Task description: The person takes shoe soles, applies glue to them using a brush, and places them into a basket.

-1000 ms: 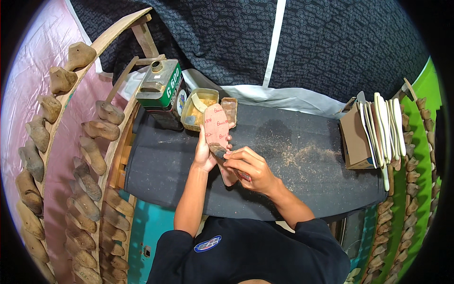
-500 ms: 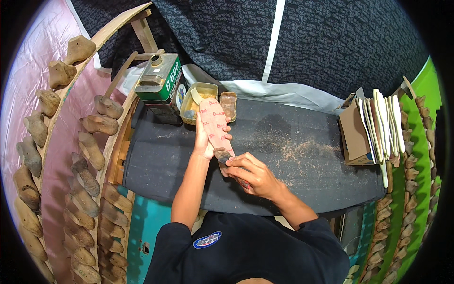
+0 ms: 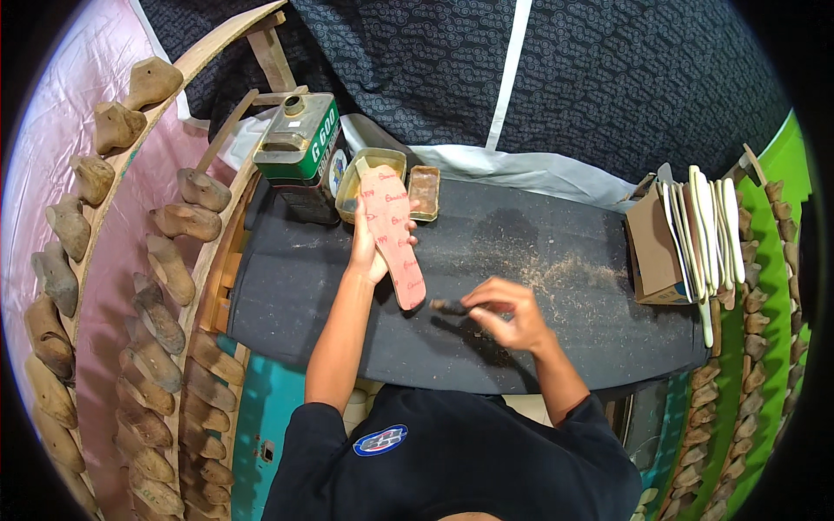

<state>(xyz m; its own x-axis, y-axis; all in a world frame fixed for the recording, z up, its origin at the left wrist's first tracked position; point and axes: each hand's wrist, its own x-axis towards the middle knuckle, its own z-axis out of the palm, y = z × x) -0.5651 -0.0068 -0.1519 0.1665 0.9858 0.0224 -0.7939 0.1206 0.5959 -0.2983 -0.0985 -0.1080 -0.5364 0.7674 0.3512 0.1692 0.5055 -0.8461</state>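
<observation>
My left hand [image 3: 368,252] is closed around a pink shoe insole [image 3: 393,243] with red writing on its face. Its wide end leans up over the glue tub, and its narrow end points toward me. Fingertips curl over the insole's right edge, while the other fingers are hidden behind it. To the right of the narrow end, my right hand [image 3: 511,317] pinches a short dark tool [image 3: 448,306] with a paler, brownish tip. Motion blurs the tool, so I cannot tell its exact kind. It stands apart from the insole, above the dark tabletop.
A square metal can [image 3: 295,148] stands at the back left, beside the yellowish tub [image 3: 348,184] and a small brown tray [image 3: 426,187]. Shavings [image 3: 565,273] litter the dark table [image 3: 486,208]. A cardboard box [image 3: 653,247] holds pale strips at right. Racks of wooden shoe lasts [image 3: 187,221] flank both sides.
My right hand has drawn the tool off the insole's lower end, moving right. The insole's lower part is now uncovered. The left hand has shifted slightly left with its hold kept.
</observation>
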